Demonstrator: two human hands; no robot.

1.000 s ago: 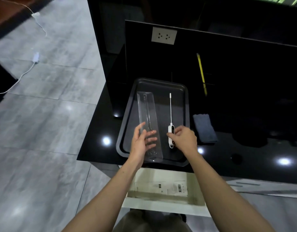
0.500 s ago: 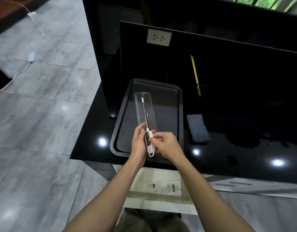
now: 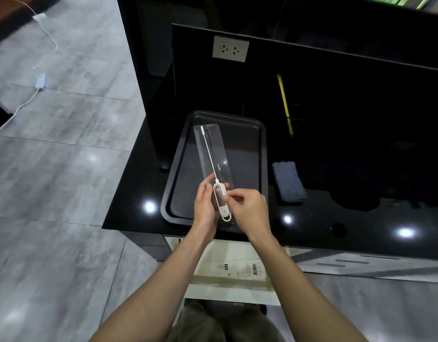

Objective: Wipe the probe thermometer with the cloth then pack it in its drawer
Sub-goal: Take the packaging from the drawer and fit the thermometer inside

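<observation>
The white probe thermometer (image 3: 221,201) lies lengthwise on a clear plastic case (image 3: 210,154), its thin probe pointing away from me. My left hand (image 3: 205,206) grips the near end of the case from the left. My right hand (image 3: 248,209) pinches the thermometer's handle from the right. Both are held over the near part of a dark baking tray (image 3: 178,174). The folded grey cloth (image 3: 288,181) rests on the black counter to the right of the tray. Below the counter edge, an open drawer (image 3: 228,287) shows a white box (image 3: 240,267) inside.
A yellow pencil-like stick (image 3: 284,104) lies farther back on the black counter (image 3: 361,206). A white wall socket (image 3: 230,48) sits on the dark back panel. A white cable and adapter (image 3: 40,80) trail over the grey tiled floor at left.
My right hand lifted the thermometer from the tray's right side and brought it onto the clear case held by my left hand. The thermometer now lies flatter along the case.
</observation>
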